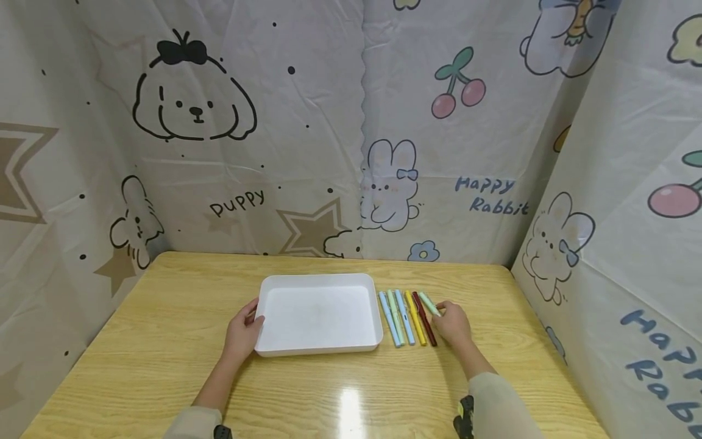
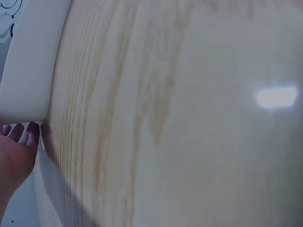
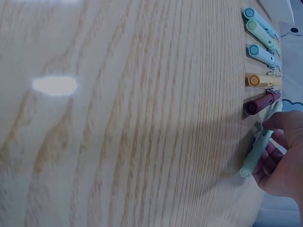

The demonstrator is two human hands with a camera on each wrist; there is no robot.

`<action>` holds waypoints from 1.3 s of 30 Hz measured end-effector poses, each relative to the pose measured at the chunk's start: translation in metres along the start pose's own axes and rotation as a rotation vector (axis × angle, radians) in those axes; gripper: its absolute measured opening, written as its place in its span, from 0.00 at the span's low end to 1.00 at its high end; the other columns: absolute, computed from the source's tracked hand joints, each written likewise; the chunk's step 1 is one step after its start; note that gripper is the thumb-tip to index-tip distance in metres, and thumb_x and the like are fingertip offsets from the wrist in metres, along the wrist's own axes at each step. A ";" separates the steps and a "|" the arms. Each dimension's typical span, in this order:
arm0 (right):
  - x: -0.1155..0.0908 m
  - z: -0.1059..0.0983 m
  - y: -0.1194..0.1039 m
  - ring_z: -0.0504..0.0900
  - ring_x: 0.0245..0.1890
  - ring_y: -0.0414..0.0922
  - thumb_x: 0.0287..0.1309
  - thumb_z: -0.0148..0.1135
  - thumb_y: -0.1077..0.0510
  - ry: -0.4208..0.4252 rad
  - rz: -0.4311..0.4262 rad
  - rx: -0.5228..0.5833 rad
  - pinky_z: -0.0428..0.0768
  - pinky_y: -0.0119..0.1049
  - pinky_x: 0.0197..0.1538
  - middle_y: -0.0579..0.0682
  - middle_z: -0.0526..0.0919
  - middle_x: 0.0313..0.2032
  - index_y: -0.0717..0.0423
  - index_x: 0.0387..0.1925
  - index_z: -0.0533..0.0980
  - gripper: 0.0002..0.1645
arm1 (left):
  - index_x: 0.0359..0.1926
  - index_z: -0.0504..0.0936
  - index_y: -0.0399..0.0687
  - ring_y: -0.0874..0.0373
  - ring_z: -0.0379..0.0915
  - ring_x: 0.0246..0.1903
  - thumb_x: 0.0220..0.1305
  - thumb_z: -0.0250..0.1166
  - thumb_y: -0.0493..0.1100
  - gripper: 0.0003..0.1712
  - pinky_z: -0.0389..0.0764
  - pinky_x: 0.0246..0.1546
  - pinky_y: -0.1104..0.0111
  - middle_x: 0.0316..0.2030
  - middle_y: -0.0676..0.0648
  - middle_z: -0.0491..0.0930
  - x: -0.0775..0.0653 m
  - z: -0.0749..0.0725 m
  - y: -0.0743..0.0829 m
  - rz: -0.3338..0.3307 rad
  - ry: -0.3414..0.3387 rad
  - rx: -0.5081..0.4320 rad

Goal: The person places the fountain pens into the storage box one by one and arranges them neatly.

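A shallow white tray [image 1: 320,314] lies on the wooden table. At its left end my left hand [image 1: 243,332] holds the rim, thumb at the edge and the other fingers against the outer wall. The left wrist view has that hand [image 2: 18,158] low in the left corner beside the tray wall [image 2: 31,66]. My right hand [image 1: 454,324] pinches a light green pen [image 1: 429,303] between thumb and fingers. In the right wrist view this pen [image 3: 258,151] slants beside a dark red pen [image 3: 262,103], with part of it hidden by the hand [image 3: 286,158].
Right of the tray several pens lie in a row: blue [image 1: 389,320], green [image 1: 395,317], another blue [image 1: 404,317], yellow [image 1: 415,318] and dark red [image 1: 425,320]. A printed cloth [image 1: 307,152] hangs behind and at both sides of the table [image 1: 296,396].
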State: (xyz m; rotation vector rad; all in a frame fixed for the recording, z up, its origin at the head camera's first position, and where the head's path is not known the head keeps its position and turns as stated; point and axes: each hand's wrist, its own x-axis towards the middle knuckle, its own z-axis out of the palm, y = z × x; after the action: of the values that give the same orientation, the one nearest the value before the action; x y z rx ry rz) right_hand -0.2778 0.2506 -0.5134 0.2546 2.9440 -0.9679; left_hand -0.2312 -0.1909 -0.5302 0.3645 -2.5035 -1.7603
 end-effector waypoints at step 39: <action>-0.006 -0.021 -0.023 0.71 0.29 0.45 0.53 0.59 0.60 -0.015 -0.195 -0.088 0.68 0.34 0.29 0.57 0.76 0.35 0.63 0.49 0.76 0.20 | 0.68 0.61 0.41 0.45 0.61 0.65 0.67 0.52 0.36 0.29 0.67 0.62 0.56 0.67 0.37 0.61 0.002 0.002 -0.009 -0.043 0.008 -0.158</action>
State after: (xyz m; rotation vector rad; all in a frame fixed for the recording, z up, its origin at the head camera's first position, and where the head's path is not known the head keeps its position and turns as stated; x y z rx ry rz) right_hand -0.2748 0.2439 -0.4829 -0.0439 3.0312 -0.8508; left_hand -0.2323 -0.1928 -0.5391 0.4164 -2.3475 -1.9520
